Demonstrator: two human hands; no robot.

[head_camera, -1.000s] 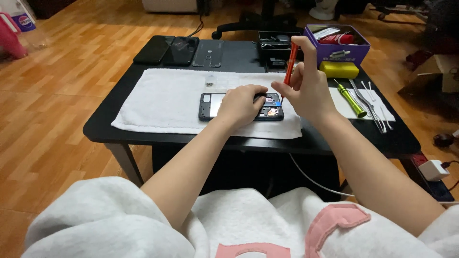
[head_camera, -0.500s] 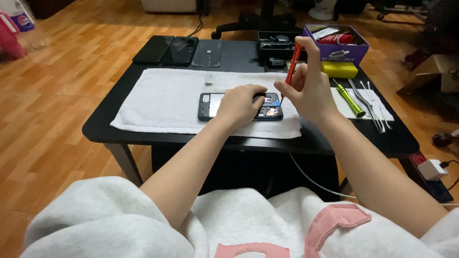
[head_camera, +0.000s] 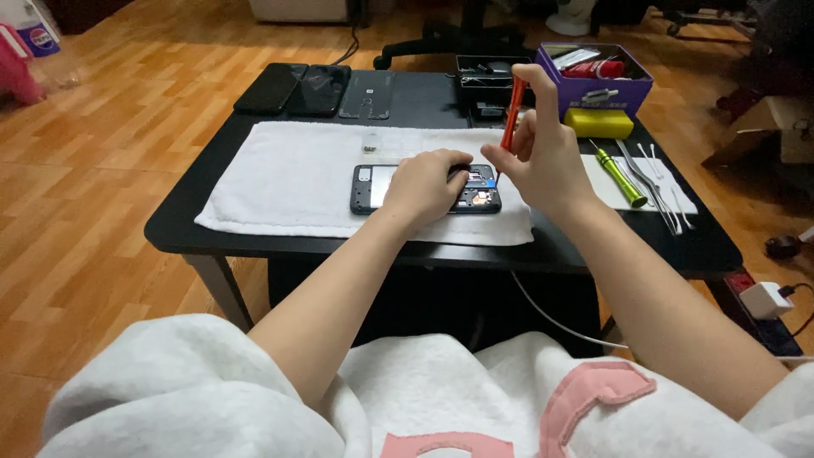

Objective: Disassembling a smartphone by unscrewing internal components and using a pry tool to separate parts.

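Orange screwdriver (head_camera: 512, 114) — pinched upright in the right hand (head_camera: 543, 157), its tip on the open phone (head_camera: 424, 188) — while left hand (head_camera: 421, 185) fingers press the phone flat on the white towel (head_camera: 288, 178).

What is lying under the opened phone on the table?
A white towel lies under the opened phone, spread over the black table. The left hand covers the phone's middle, so that part stays hidden. The right hand holds an orange screwdriver.

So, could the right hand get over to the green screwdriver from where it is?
Probably yes: the green screwdriver lies uncovered just beside the right hand, but that hand already holds the red screwdriver.
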